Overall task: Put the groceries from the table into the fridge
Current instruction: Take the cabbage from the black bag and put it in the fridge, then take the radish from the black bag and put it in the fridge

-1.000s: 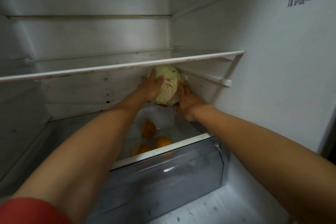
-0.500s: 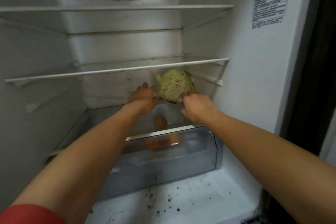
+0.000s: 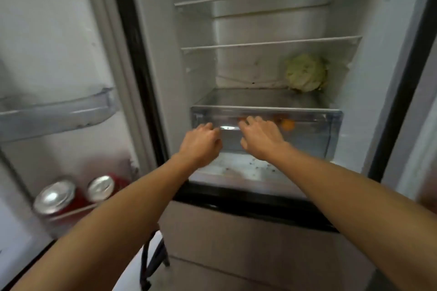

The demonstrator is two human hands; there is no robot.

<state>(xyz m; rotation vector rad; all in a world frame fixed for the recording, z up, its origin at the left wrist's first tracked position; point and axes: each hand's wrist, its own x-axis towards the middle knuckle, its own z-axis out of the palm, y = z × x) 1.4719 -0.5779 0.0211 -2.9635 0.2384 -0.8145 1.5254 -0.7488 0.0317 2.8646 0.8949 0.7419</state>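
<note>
A pale green cabbage sits alone at the back right of the glass shelf inside the open fridge, with neither hand on it. Below that shelf is a clear crisper drawer with oranges showing through its front. My left hand and my right hand are side by side at the drawer's front, fingertips against it. Their fingers are loosely bent and hold nothing.
Two bare wire-edged shelves sit above the cabbage. The open fridge door on the left carries a clear bin and, lower down, two red cans. A dark metal frame leg stands on the floor below the door.
Both hands let go of the cabbage, which now rests on the shelf. They dropped down to the crisper drawer's front, and my view pulled back from the fridge.
</note>
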